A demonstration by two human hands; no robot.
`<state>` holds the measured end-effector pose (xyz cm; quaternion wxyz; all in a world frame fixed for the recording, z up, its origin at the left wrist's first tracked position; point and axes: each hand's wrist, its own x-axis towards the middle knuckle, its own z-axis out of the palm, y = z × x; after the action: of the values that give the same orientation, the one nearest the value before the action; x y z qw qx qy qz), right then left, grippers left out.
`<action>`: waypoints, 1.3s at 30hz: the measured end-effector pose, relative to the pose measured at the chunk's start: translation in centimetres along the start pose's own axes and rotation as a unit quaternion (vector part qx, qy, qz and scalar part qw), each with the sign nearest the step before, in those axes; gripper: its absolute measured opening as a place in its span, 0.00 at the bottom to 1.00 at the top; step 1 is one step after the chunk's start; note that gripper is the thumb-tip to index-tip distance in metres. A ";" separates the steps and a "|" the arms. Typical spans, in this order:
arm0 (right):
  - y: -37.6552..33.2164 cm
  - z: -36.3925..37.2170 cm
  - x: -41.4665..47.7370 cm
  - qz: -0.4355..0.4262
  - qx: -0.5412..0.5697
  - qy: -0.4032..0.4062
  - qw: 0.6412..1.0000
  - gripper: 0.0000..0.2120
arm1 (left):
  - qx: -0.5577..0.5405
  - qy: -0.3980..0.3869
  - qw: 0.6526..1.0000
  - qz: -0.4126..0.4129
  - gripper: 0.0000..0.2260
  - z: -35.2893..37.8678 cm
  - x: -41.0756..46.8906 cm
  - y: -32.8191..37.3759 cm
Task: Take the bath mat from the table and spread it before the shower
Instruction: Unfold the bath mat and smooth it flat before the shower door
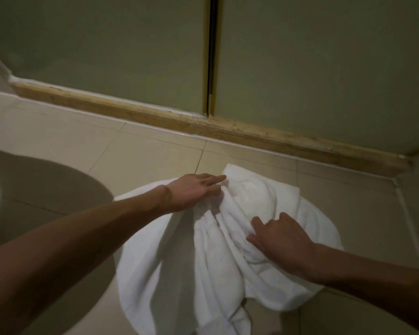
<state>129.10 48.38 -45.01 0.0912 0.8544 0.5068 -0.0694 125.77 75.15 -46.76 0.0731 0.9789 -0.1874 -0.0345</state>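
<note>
Starting at left hand: laid on top of bath mat, fingers near straight, forefinger pointing along the cloth. Pressing rather than clutching, though lower fingertips partly lost in a fold. Next, right hand: knuckles bent, fingertips sunk into a ridge of cloth, gripping a bunch of it. Bare forearms reaching in from near edge of floor.

Bath mat itself: white, soft, heaped in long rumpled folds on the tiles, toward the floor's far right corner. Far tip near sill under shower doors, apart from it, not touching. No table in view.

Judged step: opening the heap flat. Roughly halfway through the task, by the look of it: delivered, not yet spread.

For doing it well:
- Pin with left hand, flat and heavy. Draw with right hand away from it, toward the floor's right edge, to run the folds out instead of dragging the whole heap.
- Better still, hunt out two corners. Avoid tugging mid-cloth, likely only to shift the ridges.
- Set the long edge parallel to the sill, just beside it, roughly centred on door gap.
- Finish by sweeping open palms from middle outward.
- Mind smooth tile, likely to let the cloth slide under a hard pull.
</note>
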 end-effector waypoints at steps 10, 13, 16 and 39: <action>3.7 0.5 -1.5 -0.133 0.080 -0.030 0.987 0.17 | -0.093 0.037 0.965 -0.242 0.28 3.5 -0.9 4.0; 4.5 0.5 -1.2 -0.131 0.056 -0.067 0.988 0.17 | -0.117 0.016 0.948 -0.296 0.32 4.3 -1.2 4.6; 4.7 0.6 -0.9 -0.116 0.031 -0.068 0.990 0.15 | -0.119 -0.006 0.933 -0.341 0.32 5.3 -1.0 5.2; 7.5 0.4 -1.8 0.043 0.164 -0.008 0.986 0.15 | -0.054 -0.110 0.987 -0.107 0.21 2.8 5.7 -0.4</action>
<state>134.82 43.25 -44.40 -0.0433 0.8780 0.4509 -0.1543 130.97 73.04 -49.83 0.1007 0.9782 -0.0868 -0.1596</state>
